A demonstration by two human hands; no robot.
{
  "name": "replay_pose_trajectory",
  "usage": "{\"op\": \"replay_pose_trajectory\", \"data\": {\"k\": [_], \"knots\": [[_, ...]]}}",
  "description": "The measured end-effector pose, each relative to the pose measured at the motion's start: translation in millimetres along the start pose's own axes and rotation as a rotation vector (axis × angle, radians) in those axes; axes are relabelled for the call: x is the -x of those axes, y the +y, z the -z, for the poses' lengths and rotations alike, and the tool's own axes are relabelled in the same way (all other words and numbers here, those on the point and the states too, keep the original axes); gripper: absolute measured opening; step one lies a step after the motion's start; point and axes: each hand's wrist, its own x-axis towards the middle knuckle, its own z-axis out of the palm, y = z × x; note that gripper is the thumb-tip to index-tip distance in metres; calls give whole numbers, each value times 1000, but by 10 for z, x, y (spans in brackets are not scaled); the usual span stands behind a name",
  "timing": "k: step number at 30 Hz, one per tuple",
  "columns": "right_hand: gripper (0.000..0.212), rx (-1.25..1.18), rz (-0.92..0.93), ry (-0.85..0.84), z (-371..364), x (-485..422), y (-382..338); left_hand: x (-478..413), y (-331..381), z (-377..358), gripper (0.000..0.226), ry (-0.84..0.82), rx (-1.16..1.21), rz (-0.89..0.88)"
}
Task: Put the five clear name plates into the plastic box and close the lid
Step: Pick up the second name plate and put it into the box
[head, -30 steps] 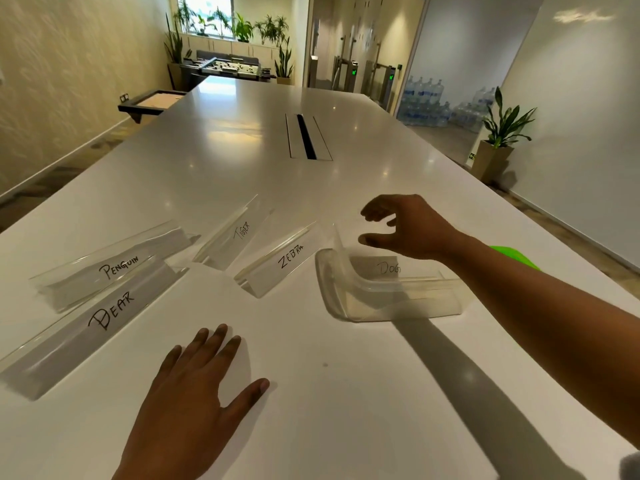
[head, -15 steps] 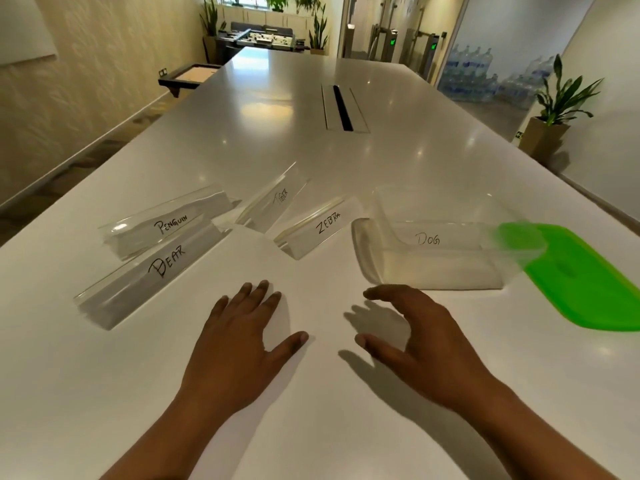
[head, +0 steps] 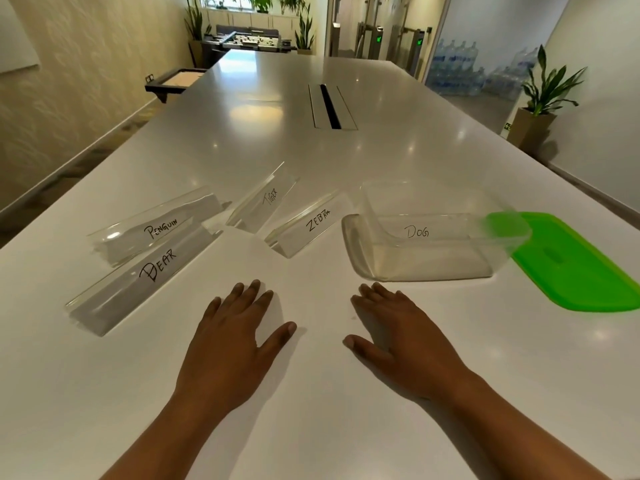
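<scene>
Name plates: four clear plates are lying on the table beyond the left hand, PENGUIN (head: pixel 156 227), DEAR (head: pixel 145 273), TIGER (head: pixel 265 199) and ZEBRA (head: pixel 308 225); the DOG plate (head: pixel 420 233) is sitting inside the plastic box.
Left hand (head: pixel 230 344): lying flat, palm down, fingers spread, holding nothing.
Right hand (head: pixel 403 337): resting flat beside it, fingers loosely spread, empty.
Plastic box (head: pixel 433 268): transparent, rounded corners, standing open just beyond the right hand.
Lid (head: pixel 581 265): bright green, flat, lying off the box at its right end.
Table (head: pixel 311 410): long, white, glossy, catching ceiling light, with a dark cable slot (head: pixel 330 107) running along its middle.
Room: textured pale walls, potted plant (head: pixel 540 98) standing right.
</scene>
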Motion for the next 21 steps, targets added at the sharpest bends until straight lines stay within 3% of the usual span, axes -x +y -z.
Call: {"op": "replay_pose_trajectory", "data": {"k": [7, 16, 21], "knots": [[71, -3, 4, 13, 5, 35, 27, 28, -22, 86, 82, 19, 93, -8], [79, 34, 13, -26, 25, 21, 7, -247, -490, 761, 51, 380, -21, 75], [77, 38, 15, -24, 63, 7, -37, -249, -751, 886, 55, 421, -101, 229]]}}
